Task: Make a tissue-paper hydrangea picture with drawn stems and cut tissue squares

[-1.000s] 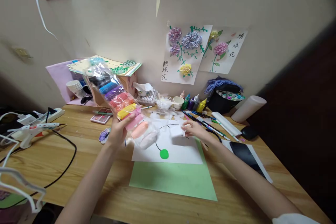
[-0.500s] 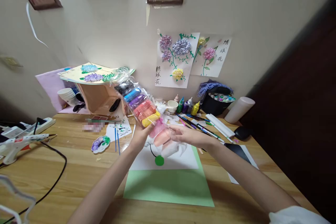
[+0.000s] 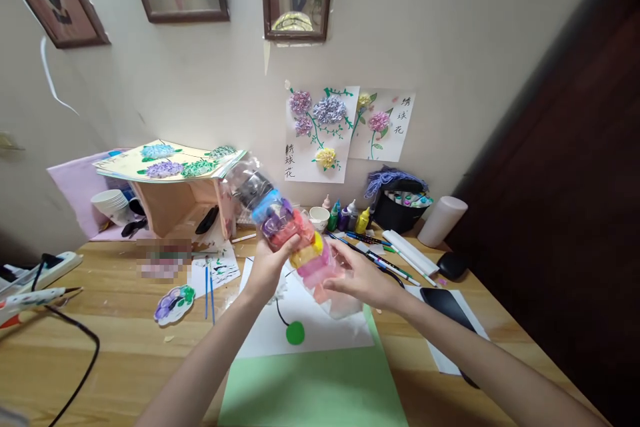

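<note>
Both grips on it now! The bag of coloured rolls point(image 3: 306, 250) slants above the white paper point(image 3: 330, 335), shifted rightward over the last second. The left grip point(image 3: 270, 270) pinches its middle, thumb on top; the right grip point(image 3: 363, 280), away from the bag a second ago, curls around its lower end. The green dot point(image 3: 295, 333) shows just below, between them. Room? Bare green sheet point(image 3: 310, 387) lies nearer, between the forearms. Left of the left grip, brushes point(image 3: 207, 290), then the palette point(image 3: 173, 307), open surface point(image 3: 125, 347) nearer. Past the right grip, pens point(image 3: 380, 259) crowd close; the phone point(image 3: 447, 309) sits farther right, the surface's edge beyond.
</note>
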{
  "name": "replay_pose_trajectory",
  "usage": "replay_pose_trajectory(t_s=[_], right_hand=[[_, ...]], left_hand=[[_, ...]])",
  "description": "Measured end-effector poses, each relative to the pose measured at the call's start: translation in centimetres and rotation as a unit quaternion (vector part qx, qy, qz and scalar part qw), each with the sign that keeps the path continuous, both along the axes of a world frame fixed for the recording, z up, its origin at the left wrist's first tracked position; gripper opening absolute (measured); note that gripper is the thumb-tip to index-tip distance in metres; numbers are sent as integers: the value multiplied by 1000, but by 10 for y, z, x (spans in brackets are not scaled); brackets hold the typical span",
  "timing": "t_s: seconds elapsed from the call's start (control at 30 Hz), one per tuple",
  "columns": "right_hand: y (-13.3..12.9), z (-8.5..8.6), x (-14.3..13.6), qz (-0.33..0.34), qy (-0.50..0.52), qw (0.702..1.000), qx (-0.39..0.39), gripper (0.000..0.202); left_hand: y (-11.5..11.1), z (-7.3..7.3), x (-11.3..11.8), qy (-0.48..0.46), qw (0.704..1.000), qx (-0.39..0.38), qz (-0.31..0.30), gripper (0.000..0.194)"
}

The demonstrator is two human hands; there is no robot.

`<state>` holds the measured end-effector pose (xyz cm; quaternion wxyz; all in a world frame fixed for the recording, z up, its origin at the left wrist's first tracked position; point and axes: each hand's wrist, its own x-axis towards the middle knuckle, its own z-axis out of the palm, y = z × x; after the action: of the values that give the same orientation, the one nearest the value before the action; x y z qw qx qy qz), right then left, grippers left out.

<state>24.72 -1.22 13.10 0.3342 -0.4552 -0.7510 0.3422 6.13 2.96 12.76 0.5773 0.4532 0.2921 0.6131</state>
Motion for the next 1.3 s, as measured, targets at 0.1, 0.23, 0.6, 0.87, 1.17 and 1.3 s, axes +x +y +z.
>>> replay_pose_trajectory(t_s=[0.1, 0.23, 0.6, 0.87, 1.17, 1.3], right_hand=[[15, 25, 13, -28, -46, 996, 74, 51], [55, 69, 61, -185, -266, 912, 253, 49], [169, 58, 113, -194, -470, 819, 265, 49], [216, 36, 122, -187, -459, 838, 226, 45], [247, 5, 128, -191, -464, 845, 184, 44], [259, -2, 130, -182, -469, 849, 164, 43]], left_hand=[[19, 13, 16, 7, 998, 67, -6, 64], [70, 25, 8, 154, 981, 106, -50, 55], [176, -10, -28, 438, 894, 88, -22, 42], [193, -8, -11, 451, 883, 133, 4, 35], [189, -13, 5, 460, 874, 149, 46, 33], [189, -16, 4, 465, 870, 156, 53, 34]])
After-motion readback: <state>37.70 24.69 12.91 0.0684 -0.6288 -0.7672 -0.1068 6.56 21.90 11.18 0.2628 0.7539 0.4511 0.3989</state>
